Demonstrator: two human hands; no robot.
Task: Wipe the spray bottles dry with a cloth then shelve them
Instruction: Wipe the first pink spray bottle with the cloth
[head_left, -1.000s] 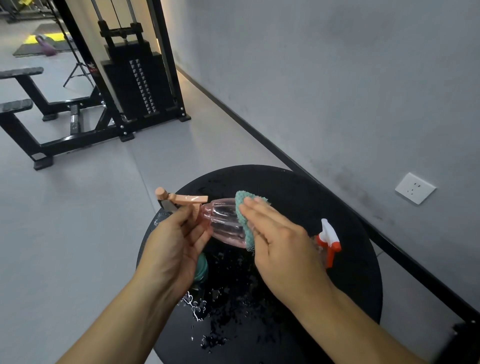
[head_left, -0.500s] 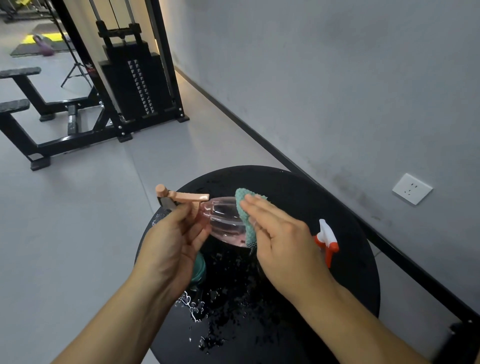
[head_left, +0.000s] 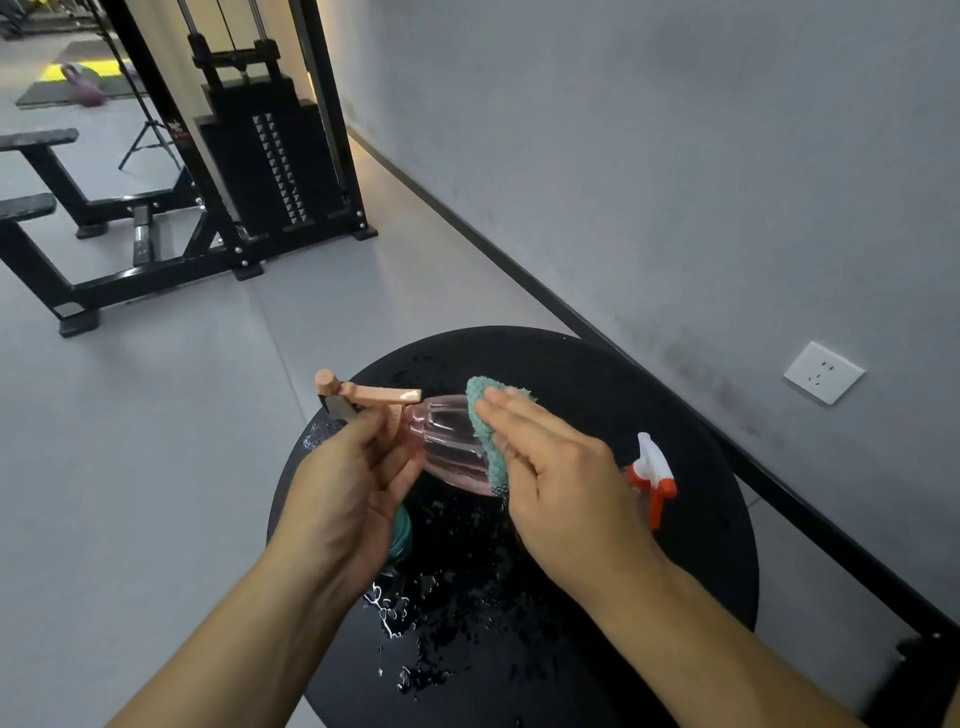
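Note:
A clear pink spray bottle (head_left: 449, 449) with a peach trigger head lies sideways in the air above a round black table (head_left: 597, 374). My left hand (head_left: 348, 493) grips it at the neck, just under the head. My right hand (head_left: 561, 478) holds a teal cloth (head_left: 485, 431) against the bottle's body, fingers laid over the cloth. A second spray bottle with a white and orange head (head_left: 652, 475) stands on the table behind my right hand, its body hidden. A teal object (head_left: 401, 532) peeks out under my left hand.
Water drops (head_left: 441, 597) are spread over the near part of the table. A grey wall with a white socket (head_left: 823, 371) runs along the right. A black weight machine (head_left: 270, 135) and benches stand on the grey floor to the far left.
My right hand with the cloth has shifted slightly along the bottle's body. My left hand keeps the same grip on the neck.

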